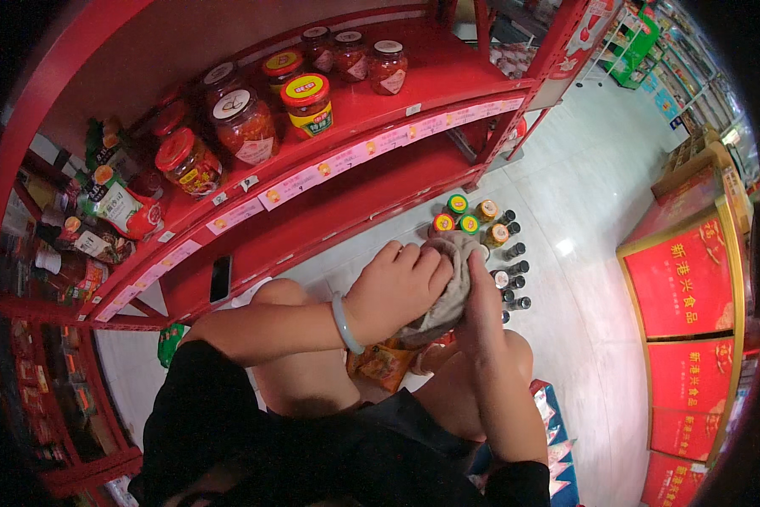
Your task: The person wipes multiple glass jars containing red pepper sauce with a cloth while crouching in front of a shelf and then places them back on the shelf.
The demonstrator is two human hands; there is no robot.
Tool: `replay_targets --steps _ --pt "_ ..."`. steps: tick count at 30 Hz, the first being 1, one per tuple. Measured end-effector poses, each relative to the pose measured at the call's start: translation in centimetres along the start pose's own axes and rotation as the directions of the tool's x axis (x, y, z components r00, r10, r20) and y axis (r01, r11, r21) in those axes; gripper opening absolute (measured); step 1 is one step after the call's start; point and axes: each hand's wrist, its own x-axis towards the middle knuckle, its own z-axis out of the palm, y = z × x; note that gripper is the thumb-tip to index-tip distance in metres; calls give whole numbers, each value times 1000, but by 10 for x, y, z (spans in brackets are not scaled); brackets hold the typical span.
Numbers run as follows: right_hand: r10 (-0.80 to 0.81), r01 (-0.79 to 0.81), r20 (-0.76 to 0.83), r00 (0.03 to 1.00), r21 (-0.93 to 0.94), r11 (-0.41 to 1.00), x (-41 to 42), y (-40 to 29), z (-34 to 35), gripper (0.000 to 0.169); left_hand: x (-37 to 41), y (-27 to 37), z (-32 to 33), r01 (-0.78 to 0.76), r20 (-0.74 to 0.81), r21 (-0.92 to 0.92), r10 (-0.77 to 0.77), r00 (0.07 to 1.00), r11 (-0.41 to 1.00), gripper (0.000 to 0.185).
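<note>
Both of my hands are on a crumpled grey cloth (pixel 443 317) in front of my knees. My left hand (pixel 396 291), with a pale bangle at its wrist, presses its curled fingers into the cloth from the left. My right hand (pixel 481 304) grips the cloth's right side, its fingers mostly hidden. Whether something is wrapped inside the cloth cannot be seen. Just beyond it, on the floor, stand jars with green-and-yellow lids (pixel 457 203), jars with orange lids (pixel 496 235) and several small black-capped bottles (pixel 518 266). An orange packet (pixel 383 366) lies below my hands.
A red metal shelf (pixel 443 76) holds sauce jars (pixel 307 104) and ketchup pouches (pixel 123 206) at the upper left. On its lower shelf lies a phone (pixel 221 279). Red cartons (pixel 684 279) are stacked on the right. A blue box of packets (pixel 561 437) stands beside my right leg.
</note>
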Motion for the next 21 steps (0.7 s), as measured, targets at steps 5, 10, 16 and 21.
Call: replay_targets --steps 5,10,16,21 --pt "-75 -19 190 979 451 892 0 -25 -7 45 3 -15 -30 101 49 -649 -92 995 754 57" --pt "73 -306 384 920 590 747 10 0 -10 50 3 -3 -25 -155 -260 -710 -52 964 687 69" --pt "148 -309 337 930 498 810 34 34 -69 56 5 1 -22 -40 -214 -736 -175 961 676 84" --pt "-43 7 150 988 235 972 -24 0 21 42 6 -13 -27 -171 -314 -865 -243 918 472 104"
